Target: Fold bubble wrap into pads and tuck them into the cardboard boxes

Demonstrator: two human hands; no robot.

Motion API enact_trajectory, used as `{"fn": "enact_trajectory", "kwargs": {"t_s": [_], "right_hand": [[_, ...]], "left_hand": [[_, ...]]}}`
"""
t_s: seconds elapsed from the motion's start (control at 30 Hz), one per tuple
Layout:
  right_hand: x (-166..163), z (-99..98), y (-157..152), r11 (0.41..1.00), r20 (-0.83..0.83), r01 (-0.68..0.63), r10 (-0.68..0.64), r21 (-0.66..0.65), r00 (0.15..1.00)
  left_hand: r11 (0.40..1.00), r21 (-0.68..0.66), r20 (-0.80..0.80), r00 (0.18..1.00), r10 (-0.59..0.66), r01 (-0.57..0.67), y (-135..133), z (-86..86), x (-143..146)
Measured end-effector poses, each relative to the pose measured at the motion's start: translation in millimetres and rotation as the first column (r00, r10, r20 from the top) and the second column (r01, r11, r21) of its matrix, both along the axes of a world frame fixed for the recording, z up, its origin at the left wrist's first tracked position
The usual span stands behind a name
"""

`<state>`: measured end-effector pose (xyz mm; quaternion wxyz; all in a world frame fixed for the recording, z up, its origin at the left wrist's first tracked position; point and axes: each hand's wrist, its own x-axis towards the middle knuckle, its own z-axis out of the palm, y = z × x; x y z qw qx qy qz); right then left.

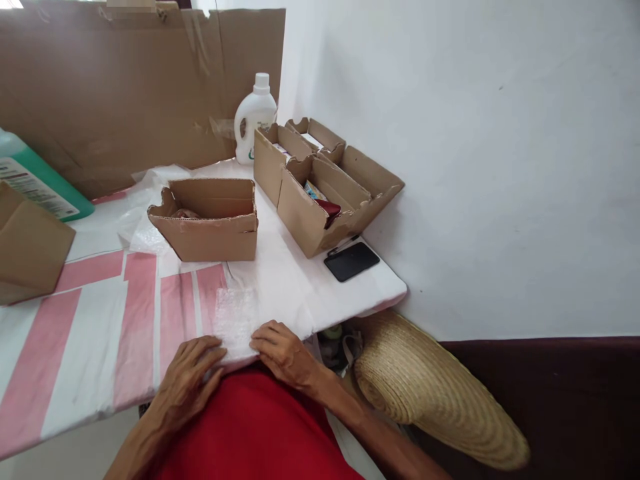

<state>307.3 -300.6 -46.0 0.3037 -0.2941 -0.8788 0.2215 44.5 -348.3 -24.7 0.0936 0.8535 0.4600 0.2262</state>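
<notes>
My left hand (190,377) and my right hand (281,352) rest at the near edge of the table, fingers curled onto a clear sheet of bubble wrap (235,317) that lies flat on the pink-and-white striped cloth (100,333). Both hands press on the sheet's near edge, one at each side. An open cardboard box (207,220) stands just beyond the sheet, with something brownish inside it.
Two more open cardboard boxes (320,183) sit at the back right beside a white plastic bottle (254,120). A black phone (351,261) lies near the table's right edge. A green bottle (40,180) and another box (30,247) are at left. A straw hat (430,387) lies below right.
</notes>
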Motion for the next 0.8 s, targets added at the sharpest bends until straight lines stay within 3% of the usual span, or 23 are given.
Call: {"fn": "enact_trajectory", "kwargs": {"t_s": [0.13, 0.27, 0.53, 0.6, 0.67, 0.73, 0.8], "right_hand": [[-3.9, 5.6, -3.9, 0.964, -0.213, 0.084, -0.14, -0.25, 0.967], [-13.9, 12.4, 0.0, 0.862, -0.211, 0.189, -0.317, -0.47, 0.925], [-42.8, -7.6, 34.4, 0.791, -0.184, 0.408, -0.532, -0.456, 0.826], [-45.1, -11.2, 38.4, 0.792, -0.149, 0.429, -0.533, -0.435, 0.833], [-45.9, -11.2, 39.5, 0.796, -0.101, 0.447, -0.526, -0.407, 0.844], [-47.1, -7.8, 37.8, 0.807, -0.051, 0.481, -0.527, -0.341, 0.848], [-50.3, -2.5, 33.5, 0.819, -0.018, 0.538, -0.552, -0.201, 0.834]], "left_hand": [[0.993, -0.097, 0.201, 0.975, 0.09, -0.072, 5.5, 8.9, 3.2], [0.921, -0.319, 0.292, 0.9, 0.322, -0.226, 19.5, 17.8, 13.6], [0.773, -0.42, 0.199, 0.784, 0.589, -0.474, 34.4, 4.0, 19.9], [0.769, -0.318, 0.156, 0.77, 0.619, -0.554, 33.3, 1.7, 20.6], [0.812, -0.088, 0.126, 0.802, 0.584, -0.577, 30.7, 1.3, 23.5], [0.886, 0.133, 0.047, 0.895, 0.443, -0.445, 27.6, -1.2, 28.3], [0.944, 0.217, -0.086, 0.959, 0.271, -0.248, 25.1, -10.0, 33.4]]}}
